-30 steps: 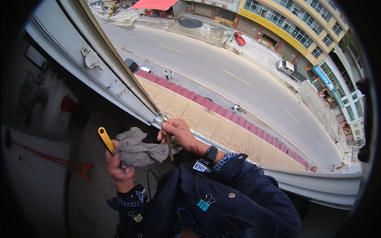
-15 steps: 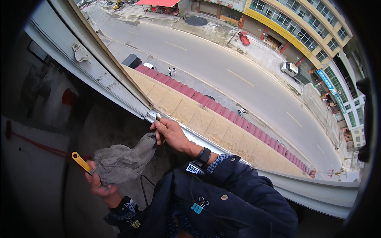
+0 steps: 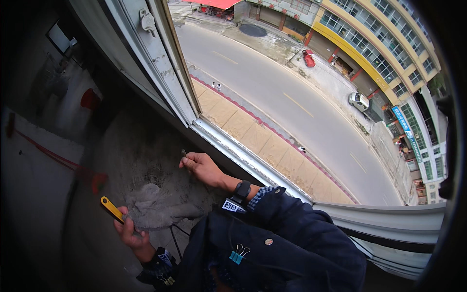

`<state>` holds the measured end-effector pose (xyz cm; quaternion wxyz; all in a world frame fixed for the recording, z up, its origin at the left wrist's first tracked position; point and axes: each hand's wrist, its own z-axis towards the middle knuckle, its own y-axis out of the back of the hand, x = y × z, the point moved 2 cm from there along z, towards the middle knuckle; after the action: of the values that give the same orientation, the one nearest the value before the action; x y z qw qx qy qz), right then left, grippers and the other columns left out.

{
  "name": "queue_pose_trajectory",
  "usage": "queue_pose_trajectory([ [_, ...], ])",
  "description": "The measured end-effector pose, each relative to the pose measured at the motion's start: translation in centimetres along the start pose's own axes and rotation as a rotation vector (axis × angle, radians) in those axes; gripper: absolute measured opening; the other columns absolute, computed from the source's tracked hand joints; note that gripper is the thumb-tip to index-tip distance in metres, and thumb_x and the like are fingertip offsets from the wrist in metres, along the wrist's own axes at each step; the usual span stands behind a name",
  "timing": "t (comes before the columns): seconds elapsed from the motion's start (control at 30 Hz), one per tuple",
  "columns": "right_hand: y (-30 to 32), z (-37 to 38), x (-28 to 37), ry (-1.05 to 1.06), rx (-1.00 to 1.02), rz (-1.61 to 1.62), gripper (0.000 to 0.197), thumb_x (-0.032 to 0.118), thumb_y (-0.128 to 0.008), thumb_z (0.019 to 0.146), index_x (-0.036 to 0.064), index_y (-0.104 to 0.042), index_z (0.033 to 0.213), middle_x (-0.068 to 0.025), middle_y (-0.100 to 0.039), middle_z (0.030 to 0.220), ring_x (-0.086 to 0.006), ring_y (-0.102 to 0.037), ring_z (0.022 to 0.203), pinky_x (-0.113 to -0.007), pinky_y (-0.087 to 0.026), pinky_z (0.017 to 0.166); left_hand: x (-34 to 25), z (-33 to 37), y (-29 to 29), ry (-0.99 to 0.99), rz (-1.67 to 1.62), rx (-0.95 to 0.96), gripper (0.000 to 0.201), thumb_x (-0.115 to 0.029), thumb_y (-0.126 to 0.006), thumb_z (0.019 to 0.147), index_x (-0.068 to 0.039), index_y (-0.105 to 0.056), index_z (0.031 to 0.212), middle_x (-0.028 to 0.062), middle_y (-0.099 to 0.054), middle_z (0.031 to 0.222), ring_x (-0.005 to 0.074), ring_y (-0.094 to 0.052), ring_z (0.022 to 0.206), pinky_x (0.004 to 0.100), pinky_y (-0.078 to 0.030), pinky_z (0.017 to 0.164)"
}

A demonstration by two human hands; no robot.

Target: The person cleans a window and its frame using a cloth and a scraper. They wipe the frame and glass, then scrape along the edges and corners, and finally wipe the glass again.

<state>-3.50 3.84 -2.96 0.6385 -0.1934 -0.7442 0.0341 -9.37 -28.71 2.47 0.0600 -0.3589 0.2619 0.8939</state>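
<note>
Cloth point(image 3: 156, 209), grey, crumpled, and yellow-black handle point(image 3: 111, 209) slanting up-left fill curled left hand point(image 3: 132, 237), lower left; right hand point(image 3: 204, 169), nearer white metal window track point(image 3: 248, 160), pinches slim metal piece point(image 3: 184, 153).

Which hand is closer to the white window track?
Your right hand. It's just inside the track, with a gap between them; your left hand is farther off, toward the lower left, holding the grey cloth.

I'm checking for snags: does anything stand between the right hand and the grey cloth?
Nothing visible does: an open gap separates the right hand from the grey cloth, which is held in the left hand along with a yellow handle.
</note>
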Motion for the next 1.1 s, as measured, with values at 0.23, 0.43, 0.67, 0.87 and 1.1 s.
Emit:
queue_pose_trajectory([
  [0.23, -2.5, -2.6, -8.4, -0.34, 0.034, -0.183, 0.03, 0.028, -0.05, 0.109, 0.006, -0.068, 0.097, 0.0042, -0.051, 0.064, -0.0065, -0.043, 0.054, -0.026, -0.037, 0.05, -2.6, -15.9, 3.8, 0.304, 0.113, -0.258, 0.043, -0.006, -0.055, 0.086, 0.006, -0.053, 0.127, 0.0227, -0.051, 0.135, 0.0139, -0.055, 0.094, 0.0208, -0.045, 0.069],
  [0.43, -3.7, -3.3, -13.3, -0.457, -0.091, -0.202, 0.031, 0.024, -0.05, 0.107, 0.0006, -0.066, 0.093, 0.002, -0.052, 0.07, -0.0083, -0.045, 0.058, -0.026, -0.038, 0.054, -5.1, -23.4, 6.3, 0.53, -0.251, -0.532, 0.036, -0.014, -0.046, 0.103, 0.0, -0.052, 0.135, 0.007, -0.061, 0.099, 0.006, -0.049, 0.064, 0.0214, -0.045, 0.056],
  [0.67, -4.3, 0.4, -16.9, -0.431, -0.095, -0.329, 0.028, 0.02, -0.052, 0.103, -0.0013, -0.068, 0.098, -0.0038, -0.06, 0.076, -0.0128, -0.053, 0.064, -0.031, -0.043, 0.057, -5.1, -23.7, 7.3, 0.802, -0.675, -0.78, 0.034, -0.019, -0.044, 0.105, -0.002, -0.054, 0.134, 0.0021, -0.06, 0.086, 0.005, -0.047, 0.059, 0.0222, -0.042, 0.048],
  [0.87, -2.5, 5.9, -19.6, -0.513, -0.148, -0.415, 0.03, 0.02, -0.05, 0.103, -0.002, -0.068, 0.112, -0.0085, -0.064, 0.084, -0.0168, -0.058, 0.065, -0.032, -0.048, 0.057, 0.0, -22.7, 9.0, 0.991, -0.196, -0.752, 0.036, -0.019, -0.049, 0.103, 0.002, -0.056, 0.131, 0.0122, -0.062, 0.105, 0.0196, -0.064, 0.086, 0.0331, -0.055, 0.073],
  [1.1, 0.6, 12.9, -27.6, -0.473, -0.12, -0.762, 0.034, 0.021, -0.051, 0.101, -0.0022, -0.069, 0.119, -0.0202, -0.073, 0.107, -0.0317, -0.071, 0.093, -0.041, -0.056, 0.079, 6.1, -18.8, 9.3, 0.674, 0.624, -0.192, 0.065, -0.044, -0.047, 0.105, 0.007, -0.051, 0.143, 0.0246, -0.056, 0.124, 0.0329, -0.063, 0.109, 0.0426, -0.052, 0.084],
])
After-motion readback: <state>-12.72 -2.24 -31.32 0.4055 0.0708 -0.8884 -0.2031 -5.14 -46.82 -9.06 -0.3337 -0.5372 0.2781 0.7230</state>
